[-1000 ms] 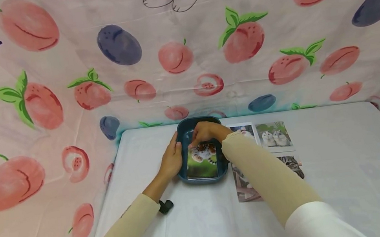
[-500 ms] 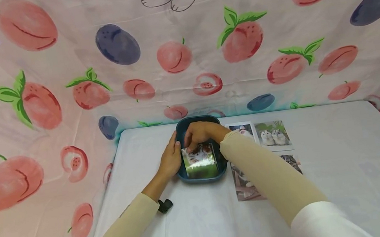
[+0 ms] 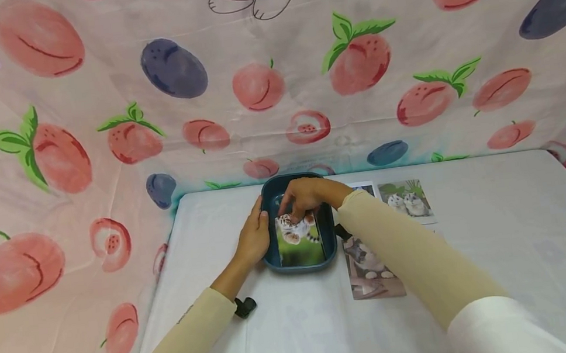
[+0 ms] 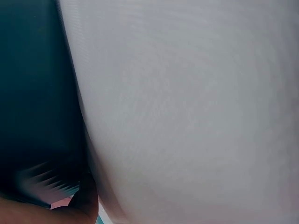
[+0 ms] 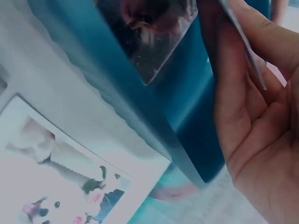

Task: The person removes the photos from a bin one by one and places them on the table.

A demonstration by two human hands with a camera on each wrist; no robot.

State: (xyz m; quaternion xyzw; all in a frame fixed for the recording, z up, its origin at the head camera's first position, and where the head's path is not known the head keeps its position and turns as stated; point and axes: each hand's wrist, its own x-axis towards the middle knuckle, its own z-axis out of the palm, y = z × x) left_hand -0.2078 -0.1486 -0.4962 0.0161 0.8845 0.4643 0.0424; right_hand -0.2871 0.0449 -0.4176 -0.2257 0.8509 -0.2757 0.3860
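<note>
A dark blue plastic bin (image 3: 302, 269) stands near the table's far edge in the head view. My left hand (image 3: 254, 236) grips its left side, thumb at the rim and fingers along the outer wall. Reaching inside, my right hand (image 3: 307, 193) pinches the top of a tiger cub photo (image 3: 299, 250). In the right wrist view that photo (image 5: 246, 49) appears edge-on between thumb and fingers. Another photo (image 5: 156, 30) lies in the bin beneath it. The left wrist view shows the bin's outer wall (image 4: 32, 93) and part of my left hand (image 4: 81, 207).
Right of the bin, several animal photos lie on the white table: two small pale animals (image 3: 407, 202), a cat (image 3: 374, 274), and a white dog (image 5: 51, 205) with flowers. My right forearm covers part of them. A fruit-print cloth (image 3: 261, 85) hangs behind the table.
The tiger photo shifted left and caught glare, then moved slightly right and its picture shows clearly again. My right hand moved with it. The left hand stays on the bin.
</note>
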